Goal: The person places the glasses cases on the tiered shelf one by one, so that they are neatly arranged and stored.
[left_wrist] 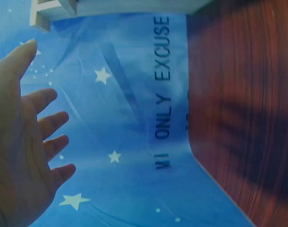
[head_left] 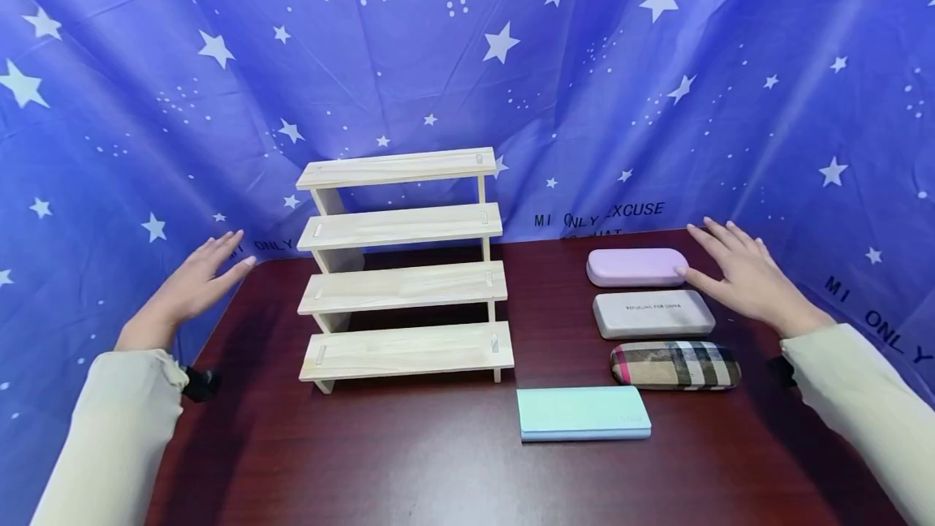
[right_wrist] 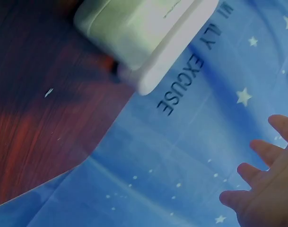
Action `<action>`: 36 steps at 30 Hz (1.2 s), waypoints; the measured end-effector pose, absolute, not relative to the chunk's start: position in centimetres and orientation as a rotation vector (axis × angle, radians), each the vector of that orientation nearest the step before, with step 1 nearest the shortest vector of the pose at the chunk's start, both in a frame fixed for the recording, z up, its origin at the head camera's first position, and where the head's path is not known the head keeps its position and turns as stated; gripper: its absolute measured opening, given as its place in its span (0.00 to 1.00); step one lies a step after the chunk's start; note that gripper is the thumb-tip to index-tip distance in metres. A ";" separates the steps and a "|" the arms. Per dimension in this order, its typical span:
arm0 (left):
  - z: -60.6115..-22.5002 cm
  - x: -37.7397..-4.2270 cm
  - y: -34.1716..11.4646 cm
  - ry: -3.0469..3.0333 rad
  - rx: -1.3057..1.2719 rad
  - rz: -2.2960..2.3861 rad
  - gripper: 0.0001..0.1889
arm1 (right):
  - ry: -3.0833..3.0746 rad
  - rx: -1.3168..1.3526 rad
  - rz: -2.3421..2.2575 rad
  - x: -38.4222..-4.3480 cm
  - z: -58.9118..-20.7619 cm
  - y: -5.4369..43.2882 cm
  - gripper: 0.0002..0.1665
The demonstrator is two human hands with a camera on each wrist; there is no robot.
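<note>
My left hand (head_left: 191, 284) hovers over the table's left edge with fingers spread, holding nothing; its palm (left_wrist: 21, 142) shows in the left wrist view. To its right stands a pale wooden stepped rack (head_left: 402, 291) with several bare shelves. My right hand (head_left: 756, 281) is held with straight fingers beside a lilac glasses case (head_left: 635, 268); in the head view its thumb overlaps the case's right end, and contact I cannot tell. Below that lie a light grey case (head_left: 653, 315) with printed lettering, a plaid case (head_left: 675, 366) and a mint-green flat case (head_left: 583, 412).
The dark red-brown table (head_left: 409, 453) bears everything. A blue curtain (head_left: 438, 47) with white stars and lettering hangs behind the table and along both sides, close to both hands.
</note>
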State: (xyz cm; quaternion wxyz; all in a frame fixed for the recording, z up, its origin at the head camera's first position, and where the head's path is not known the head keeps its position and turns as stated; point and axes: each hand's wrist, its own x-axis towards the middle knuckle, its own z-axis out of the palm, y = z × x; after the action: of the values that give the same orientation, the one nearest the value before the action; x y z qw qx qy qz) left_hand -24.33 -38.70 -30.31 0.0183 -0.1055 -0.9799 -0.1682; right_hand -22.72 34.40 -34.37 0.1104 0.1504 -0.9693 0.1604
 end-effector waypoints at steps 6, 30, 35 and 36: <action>-30.2 -24.2 -37.8 -3.014 -0.395 -0.639 0.37 | -2.794 0.532 0.549 -22.1 -34.6 33.1 0.43; -32.5 -24.2 -34.9 -3.019 -0.425 -0.919 0.39 | -2.668 1.077 0.807 -16.7 -37.9 25.6 0.56; -33.2 -24.9 -34.9 -3.001 -0.421 -0.935 0.38 | -2.682 1.181 0.814 -15.8 -39.1 24.7 0.59; -33.4 -25.0 -34.9 -2.999 -0.424 -0.937 0.38 | -2.682 1.206 0.815 -15.7 -39.3 24.6 0.59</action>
State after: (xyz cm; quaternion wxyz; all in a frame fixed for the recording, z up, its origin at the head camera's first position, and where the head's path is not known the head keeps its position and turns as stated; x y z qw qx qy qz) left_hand -25.02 -34.89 -33.39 -0.0147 -0.1337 -0.9458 -0.2955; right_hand -15.69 24.57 -39.32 0.0449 0.3948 -0.8781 0.2666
